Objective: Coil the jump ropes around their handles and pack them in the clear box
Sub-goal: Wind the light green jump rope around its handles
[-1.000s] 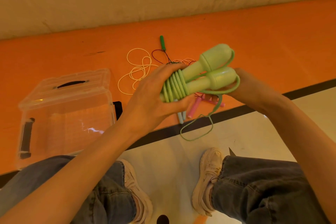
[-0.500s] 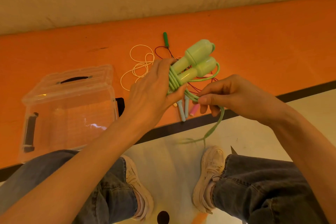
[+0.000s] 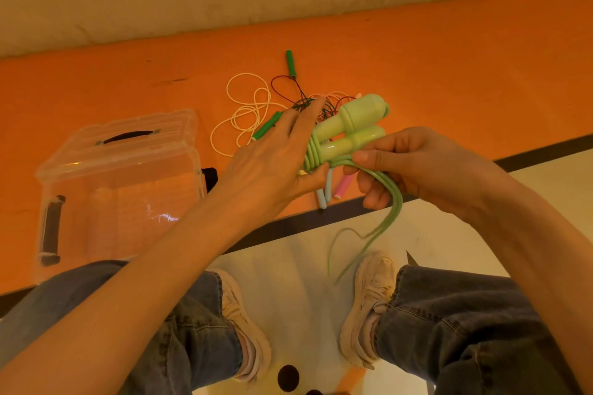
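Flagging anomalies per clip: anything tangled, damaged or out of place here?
Only the pile behind the hands: thin white cord, dark red cord and dark green stick handles lie knotted together on the orange floor mat. The clear plastic box looks intact.

The single wide-angle camera sits on my head, looking forward and steeply down, close over my left hand (image 3: 272,154) and right hand (image 3: 414,167), past my knees to the floor (image 3: 288,266).
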A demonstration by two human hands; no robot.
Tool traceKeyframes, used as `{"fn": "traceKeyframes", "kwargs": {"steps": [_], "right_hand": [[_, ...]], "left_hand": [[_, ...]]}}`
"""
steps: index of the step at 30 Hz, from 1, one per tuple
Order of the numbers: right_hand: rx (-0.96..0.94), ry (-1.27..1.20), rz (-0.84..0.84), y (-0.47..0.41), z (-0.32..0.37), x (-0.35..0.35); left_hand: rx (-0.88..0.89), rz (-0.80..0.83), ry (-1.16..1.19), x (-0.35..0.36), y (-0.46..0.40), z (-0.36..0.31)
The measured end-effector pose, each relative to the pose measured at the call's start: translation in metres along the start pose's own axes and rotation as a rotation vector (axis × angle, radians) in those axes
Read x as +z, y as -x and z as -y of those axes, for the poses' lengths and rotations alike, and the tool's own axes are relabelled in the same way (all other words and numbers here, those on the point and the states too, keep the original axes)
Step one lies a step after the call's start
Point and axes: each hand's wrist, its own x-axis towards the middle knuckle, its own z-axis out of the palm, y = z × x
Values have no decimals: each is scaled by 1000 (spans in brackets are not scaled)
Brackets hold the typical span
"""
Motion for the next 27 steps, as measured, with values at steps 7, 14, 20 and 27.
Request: {"fn": "traceKeyframes", "kwargs": {"steps": [7,14,20,27], "right_hand": [[-10,4,-19,0,0,5],[-3,-20,-9,1,2,6],[-8,57,28,5,6,2],[-4,718,-158,12,8,-29]], "left_hand": [[16,-5,-111,-2,-1,-1],[20,19,-163,-4,-1,-4],[-48,-39,-202,-2,1,-11],[4,-45,-251,4,2,-4]]}}
